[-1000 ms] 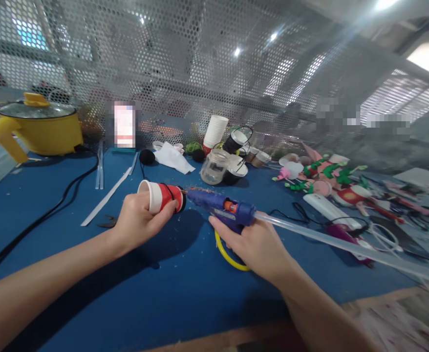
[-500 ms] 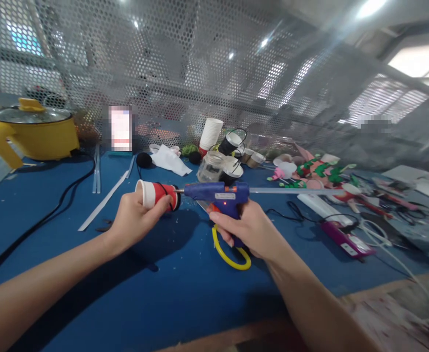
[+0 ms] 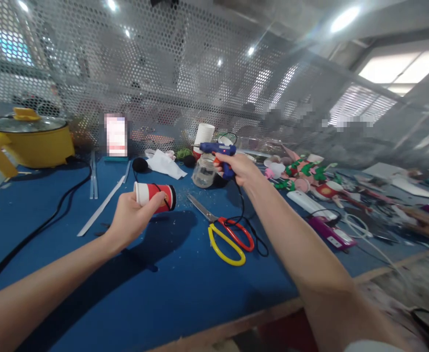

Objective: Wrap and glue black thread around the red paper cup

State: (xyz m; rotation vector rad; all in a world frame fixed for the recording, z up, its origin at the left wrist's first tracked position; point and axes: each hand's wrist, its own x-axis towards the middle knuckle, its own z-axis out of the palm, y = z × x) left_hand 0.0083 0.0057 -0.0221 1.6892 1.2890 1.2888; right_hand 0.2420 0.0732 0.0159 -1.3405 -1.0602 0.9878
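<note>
Two hands are busy in the head view, and each has its own job. Your left hand (image 3: pixel 132 217) is closed around a red paper cup (image 3: pixel 155 195) with a white rim, held on its side above the middle of the blue bench (image 3: pixel 185 288), rim toward the left edge and base toward the scissors (image 3: pixel 226 233). Keep that grip light so the thin wall does not crease, and keep your thumb off the base end, where any fresh glue is likely to sit.

Your right hand (image 3: pixel 236 167) is wrapped around the handle of the blue glue gun (image 3: pixel 218 149), stretched out toward the far edge of the bench, just beside the clear glass jar (image 3: pixel 204 172) and the stack of white cups (image 3: pixel 203 134). Its nozzle points left. The small red lamp suggests it is hot, so keep the tip away from the white cloth (image 3: pixel 164 164) and the cups, and rest it on bare bench if you set it down.

Mind the black cord (image 3: pixel 249 230): it trails from the gun across the scissors handles near the bench's middle and could drag them. The yellow pot (image 3: pixel 31 142) sits well apart at the far left corner.
</note>
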